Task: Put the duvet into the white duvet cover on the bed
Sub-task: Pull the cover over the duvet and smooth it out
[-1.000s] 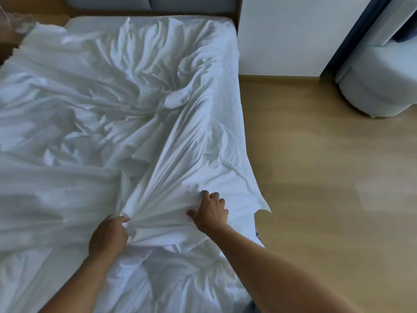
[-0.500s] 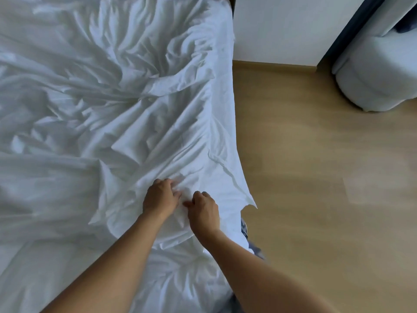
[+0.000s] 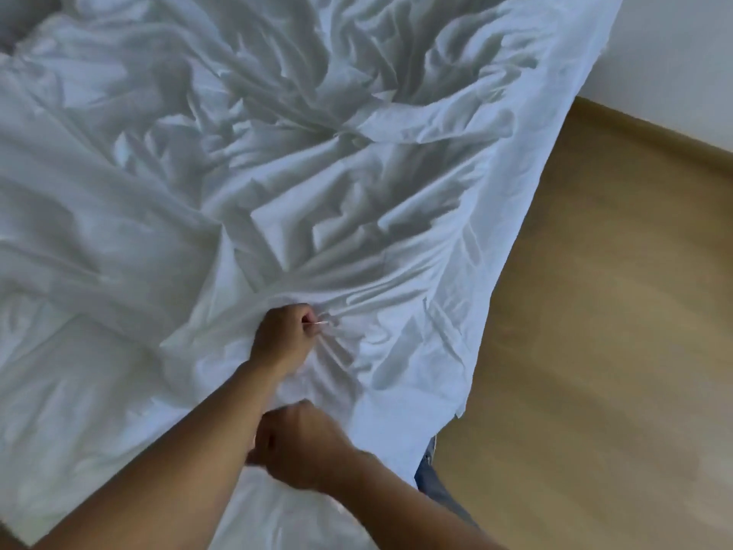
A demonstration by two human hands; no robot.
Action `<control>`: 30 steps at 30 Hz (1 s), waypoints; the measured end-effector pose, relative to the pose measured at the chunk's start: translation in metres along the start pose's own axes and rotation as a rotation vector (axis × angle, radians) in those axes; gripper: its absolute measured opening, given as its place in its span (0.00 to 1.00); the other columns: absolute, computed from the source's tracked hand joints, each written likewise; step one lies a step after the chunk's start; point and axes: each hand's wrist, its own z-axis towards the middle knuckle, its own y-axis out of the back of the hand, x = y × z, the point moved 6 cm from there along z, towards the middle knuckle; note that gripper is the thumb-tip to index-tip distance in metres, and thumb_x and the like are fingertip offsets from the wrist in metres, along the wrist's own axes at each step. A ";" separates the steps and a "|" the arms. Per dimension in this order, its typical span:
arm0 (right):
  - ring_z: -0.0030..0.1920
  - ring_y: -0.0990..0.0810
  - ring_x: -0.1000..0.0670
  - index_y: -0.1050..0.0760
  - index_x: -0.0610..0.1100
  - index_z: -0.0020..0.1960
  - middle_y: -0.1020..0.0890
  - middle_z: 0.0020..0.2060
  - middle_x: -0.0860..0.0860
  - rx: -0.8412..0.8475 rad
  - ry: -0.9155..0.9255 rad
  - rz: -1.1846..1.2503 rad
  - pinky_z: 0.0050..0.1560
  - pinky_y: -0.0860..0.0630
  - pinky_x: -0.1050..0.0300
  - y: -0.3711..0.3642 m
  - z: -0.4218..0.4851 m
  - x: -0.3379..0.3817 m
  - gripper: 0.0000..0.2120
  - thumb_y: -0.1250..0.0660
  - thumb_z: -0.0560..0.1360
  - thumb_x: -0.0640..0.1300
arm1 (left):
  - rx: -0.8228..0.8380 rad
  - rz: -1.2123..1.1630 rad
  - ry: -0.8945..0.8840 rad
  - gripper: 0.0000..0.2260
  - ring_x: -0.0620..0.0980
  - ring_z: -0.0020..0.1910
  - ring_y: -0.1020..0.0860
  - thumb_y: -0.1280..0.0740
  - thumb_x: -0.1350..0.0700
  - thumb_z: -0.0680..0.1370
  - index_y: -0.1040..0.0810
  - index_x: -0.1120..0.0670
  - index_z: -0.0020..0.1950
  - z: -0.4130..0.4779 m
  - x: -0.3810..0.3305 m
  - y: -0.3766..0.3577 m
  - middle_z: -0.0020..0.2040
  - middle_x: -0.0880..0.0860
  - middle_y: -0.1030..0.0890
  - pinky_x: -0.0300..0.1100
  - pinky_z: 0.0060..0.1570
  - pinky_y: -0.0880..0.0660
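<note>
A crumpled white duvet cover lies spread over the bed and fills most of the view; its right edge hangs toward the floor. My left hand is clenched on a bunch of the cover's cloth near the front right part, and folds radiate from the grip. My right hand is a fist closer to me, just below the left forearm, at the cover's near edge; what it holds is blurred. More white bedding lies at the lower left. I cannot tell the duvet from the cover.
Light wooden floor runs along the bed's right side. A white wall with a wooden skirting stands at the upper right. A bit of blue denim shows by the bed's near corner.
My right hand has pulled back toward me, away from the left hand. The left hand stays gripping the cloth a little farther in. The view has tilted and moved closer over the bed.
</note>
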 end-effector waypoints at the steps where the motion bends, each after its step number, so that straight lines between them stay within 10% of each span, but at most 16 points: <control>1: 0.49 0.19 0.42 0.20 0.45 0.48 0.17 0.47 0.46 -0.215 -0.031 0.020 0.48 0.22 0.50 0.034 0.003 -0.019 0.10 0.29 0.77 0.52 | -0.016 -0.024 0.030 0.07 0.56 0.45 0.20 0.27 0.54 0.77 0.20 0.54 0.41 0.002 0.004 0.001 0.41 0.52 0.18 0.45 0.45 0.26; 4: 0.54 0.21 0.43 0.20 0.49 0.60 0.20 0.55 0.49 -0.691 -0.106 -0.149 0.50 0.24 0.50 0.133 0.013 -0.077 0.15 0.29 0.74 0.42 | -0.051 -0.106 0.147 0.08 0.53 0.41 0.22 0.27 0.52 0.77 0.22 0.52 0.40 -0.003 0.028 0.006 0.37 0.49 0.20 0.42 0.42 0.31; 6: 0.62 0.27 0.43 0.27 0.54 0.69 0.25 0.66 0.51 -0.508 -0.106 -0.483 0.58 0.28 0.47 0.170 0.045 -0.109 0.26 0.29 0.73 0.41 | -0.077 -0.189 0.212 0.07 0.53 0.41 0.21 0.28 0.54 0.78 0.20 0.53 0.42 -0.009 0.044 0.011 0.37 0.48 0.20 0.41 0.40 0.32; 9: 0.60 0.26 0.43 0.23 0.53 0.62 0.23 0.61 0.51 -0.375 -0.022 -0.770 0.58 0.31 0.48 0.204 0.084 -0.129 0.15 0.31 0.76 0.45 | -0.140 -0.242 0.251 0.06 0.52 0.38 0.23 0.29 0.56 0.79 0.20 0.56 0.43 -0.015 0.048 0.014 0.34 0.49 0.22 0.41 0.37 0.33; 18: 0.43 0.20 0.43 0.20 0.43 0.47 0.20 0.43 0.50 -0.250 0.354 -0.668 0.41 0.24 0.52 0.256 0.113 -0.072 0.01 0.30 0.76 0.40 | -0.237 -0.206 0.446 0.09 0.61 0.50 0.22 0.38 0.55 0.82 0.22 0.59 0.51 -0.029 -0.001 -0.010 0.47 0.59 0.18 0.49 0.48 0.25; 25: 0.43 0.19 0.44 0.19 0.42 0.46 0.19 0.42 0.49 -0.161 0.411 -0.645 0.44 0.23 0.51 0.265 0.098 -0.065 0.01 0.29 0.76 0.38 | -0.089 0.034 0.440 0.36 0.62 0.67 0.28 0.34 0.28 0.69 0.35 0.46 0.70 -0.006 -0.070 -0.034 0.65 0.52 0.26 0.68 0.68 0.41; 30: 0.52 0.21 0.45 0.21 0.47 0.51 0.20 0.49 0.50 -0.030 0.255 -0.742 0.46 0.29 0.55 0.290 0.077 -0.112 0.03 0.32 0.78 0.44 | -0.040 0.242 0.423 0.19 0.53 0.61 0.21 0.31 0.50 0.76 0.28 0.45 0.66 0.002 -0.085 -0.080 0.58 0.47 0.18 0.49 0.67 0.33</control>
